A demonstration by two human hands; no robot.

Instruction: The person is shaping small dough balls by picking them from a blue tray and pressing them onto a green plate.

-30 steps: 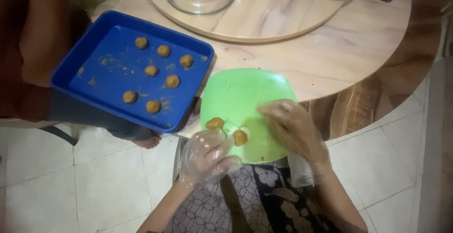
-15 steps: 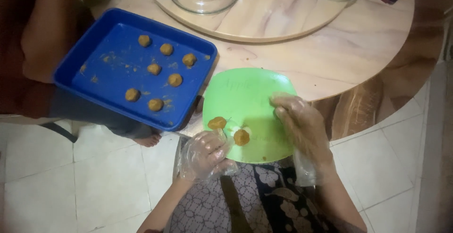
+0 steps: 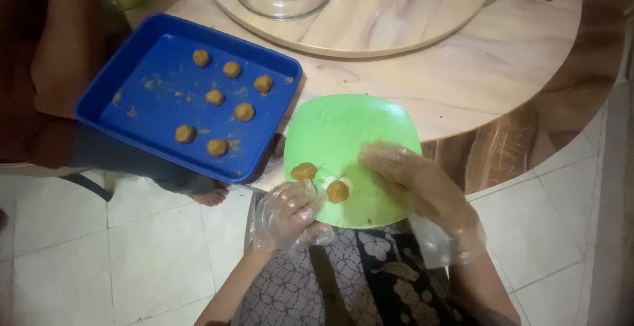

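Head view: two dough balls (image 3: 337,191) are seen near the green plate's (image 3: 343,131) front edge. The left hand (image 3: 288,215), gloved and loosely curled, lies just beside them; the right hand (image 3: 413,179), spread, rests on the plate's right edge.

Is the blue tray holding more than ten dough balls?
No, the blue tray holds seven dough balls, while two more lie on the green plate near the gloved hands.

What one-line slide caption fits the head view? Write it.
Gloved left hand and right hand over a green plate with two dough balls; blue tray alongside.
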